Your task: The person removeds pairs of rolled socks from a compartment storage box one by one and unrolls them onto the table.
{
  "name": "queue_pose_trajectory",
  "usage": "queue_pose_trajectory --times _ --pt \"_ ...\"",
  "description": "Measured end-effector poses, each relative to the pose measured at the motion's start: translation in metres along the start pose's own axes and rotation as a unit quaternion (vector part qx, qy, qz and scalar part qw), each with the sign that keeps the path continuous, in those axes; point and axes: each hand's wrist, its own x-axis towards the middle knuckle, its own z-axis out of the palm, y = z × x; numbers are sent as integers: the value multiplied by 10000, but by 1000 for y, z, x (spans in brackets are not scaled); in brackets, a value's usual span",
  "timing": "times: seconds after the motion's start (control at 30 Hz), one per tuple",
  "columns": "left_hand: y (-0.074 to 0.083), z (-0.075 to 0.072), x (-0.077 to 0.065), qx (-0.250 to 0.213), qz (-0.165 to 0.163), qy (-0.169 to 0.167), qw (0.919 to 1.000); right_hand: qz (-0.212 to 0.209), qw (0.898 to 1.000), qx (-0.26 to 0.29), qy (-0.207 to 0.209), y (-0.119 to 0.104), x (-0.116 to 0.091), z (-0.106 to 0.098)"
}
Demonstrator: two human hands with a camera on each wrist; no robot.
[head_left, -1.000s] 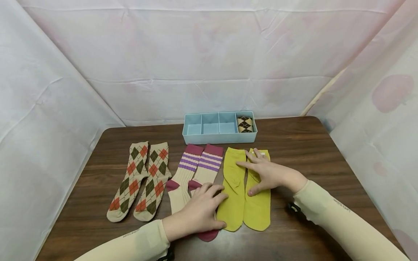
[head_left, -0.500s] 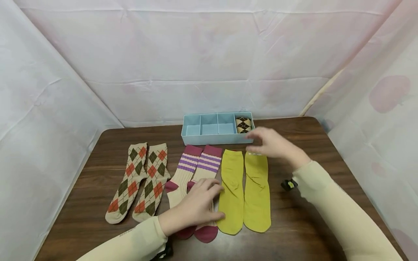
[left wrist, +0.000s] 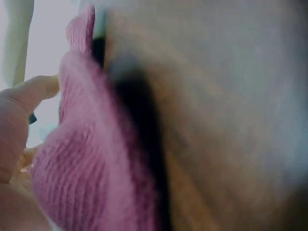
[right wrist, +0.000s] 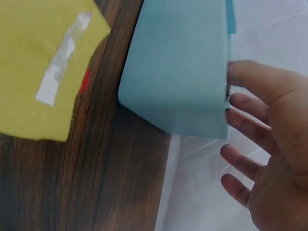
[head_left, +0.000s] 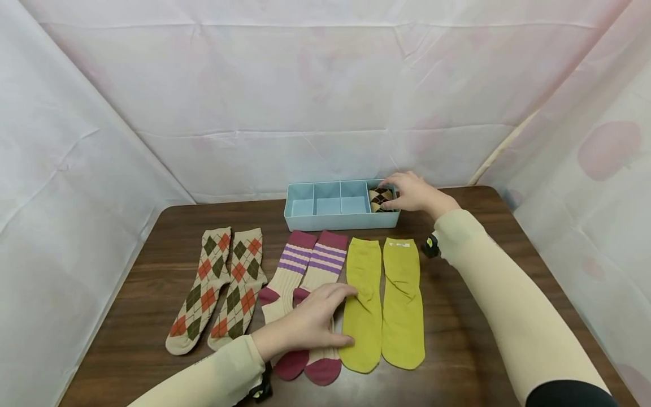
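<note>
My left hand, fingers loosely bent, is over the lower part of the cream socks with purple stripes and maroon toes. Its fingertips are by the left yellow sock; whether they touch is unclear. In the left wrist view a maroon sock part is close to the thumb. My right hand is at the right end of the blue divided box, thumb and fingers apart on either side of a rolled argyle sock bundle. The right wrist view shows these fingers spread beside the box wall.
A pair of beige argyle socks lies flat at the left of the wooden table. The right yellow sock has a white label at its cuff. Behind the box hangs a pale cloth.
My right hand has moved from the yellow socks up and away to the box's right compartment. The left hand has stayed nearly in place over the striped socks.
</note>
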Motion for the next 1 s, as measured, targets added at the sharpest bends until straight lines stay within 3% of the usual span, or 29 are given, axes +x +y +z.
queue_pose_trajectory --times 0.23,0.53,0.7,1.0 --pt "1 1 -3 262 -2 -259 9993 302 9980 -244 -505 5 5 2" --pt "2 1 0 286 -115 -255 9992 452 9960 -527 -559 2 18 3" --pt "4 2 2 280 -65 -230 9993 502 9985 -129 -186 5 17 8" --pt "6 2 5 193 -68 -245 9995 666 9890 641 1156 -5 2 2"
